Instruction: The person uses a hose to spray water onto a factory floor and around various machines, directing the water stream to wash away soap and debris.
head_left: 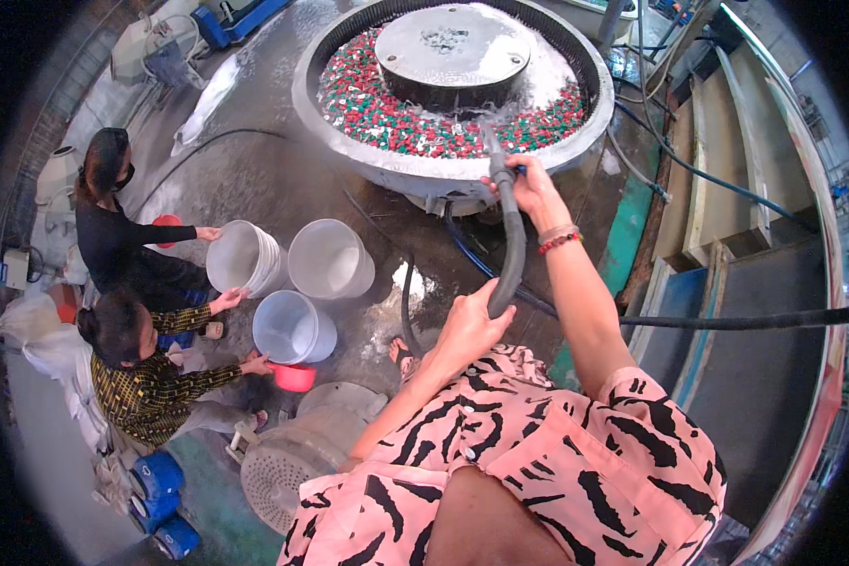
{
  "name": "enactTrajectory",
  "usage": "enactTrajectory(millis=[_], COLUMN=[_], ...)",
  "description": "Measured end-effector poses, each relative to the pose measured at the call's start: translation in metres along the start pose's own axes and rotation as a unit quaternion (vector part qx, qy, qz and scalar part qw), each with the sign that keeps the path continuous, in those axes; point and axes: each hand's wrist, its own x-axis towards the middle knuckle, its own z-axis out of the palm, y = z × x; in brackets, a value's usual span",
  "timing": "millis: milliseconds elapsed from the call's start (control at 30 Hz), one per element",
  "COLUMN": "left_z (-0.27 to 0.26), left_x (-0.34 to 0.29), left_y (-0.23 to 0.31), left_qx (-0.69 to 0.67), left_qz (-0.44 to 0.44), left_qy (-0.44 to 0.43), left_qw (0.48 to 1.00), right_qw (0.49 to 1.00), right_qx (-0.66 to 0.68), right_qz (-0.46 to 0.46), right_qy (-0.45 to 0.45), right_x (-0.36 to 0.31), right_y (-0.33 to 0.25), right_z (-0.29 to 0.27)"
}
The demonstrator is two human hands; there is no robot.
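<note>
My right hand (pixel 533 191) is closed round a dark hose (pixel 512 247) just behind its grey nozzle (pixel 492 143). Lower down, my left hand (pixel 476 328) grips the same hose, fingers wrapped round it. From the nozzle, water sprays into a large round tub (pixel 308 121) in front of me. Red and green pellets (pixel 368 118) fill the tub's ring-shaped trough, with small pale pieces among them whose kind I cannot make out. White foam (pixel 549 80) lies at the right of the metal centre cover (pixel 453 47).
At the left, two people (pixel 113 226) handle white buckets (pixel 245 259); one hand holds a red basin (pixel 292 377). A perforated round drum (pixel 283 472) stands at my lower left. Long wooden-edged troughs (pixel 755 170) line the right. Hoses (pixel 406 302) cross the wet floor.
</note>
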Motion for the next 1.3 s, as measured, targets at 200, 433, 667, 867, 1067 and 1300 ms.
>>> enactTrajectory(millis=[200,433,667,867,1067,1300], left_z=[0.011,0.023,0.015,0.007,0.012,0.018], left_x=[0.008,0.007,0.001,0.003,0.009,0.003], left_y=[0.026,0.026,0.019,0.020,0.023,0.038], left_qx=[0.034,0.020,0.023,0.012,-0.001,0.043], left_qz=[0.011,0.025,0.032,0.011,0.037,0.031], left_qy=[-0.070,-0.080,-0.029,-0.032,-0.066,-0.117], left_qw=[0.997,0.996,0.999,0.999,0.997,0.992], right_qw=[0.997,0.991,0.997,0.995,0.990,0.985], right_qx=[-0.004,-0.042,-0.009,-0.043,-0.028,-0.017], right_qz=[-0.083,-0.127,-0.071,-0.091,-0.135,-0.168], right_qy=[0.004,-0.005,-0.040,-0.027,-0.019,-0.030], right_x=[-0.043,-0.059,-0.032,-0.026,-0.050,-0.077], right_y=[-0.049,-0.059,-0.032,-0.046,-0.056,-0.067], right_z=[-0.008,0.007,0.001,0.022,0.004,0.007])
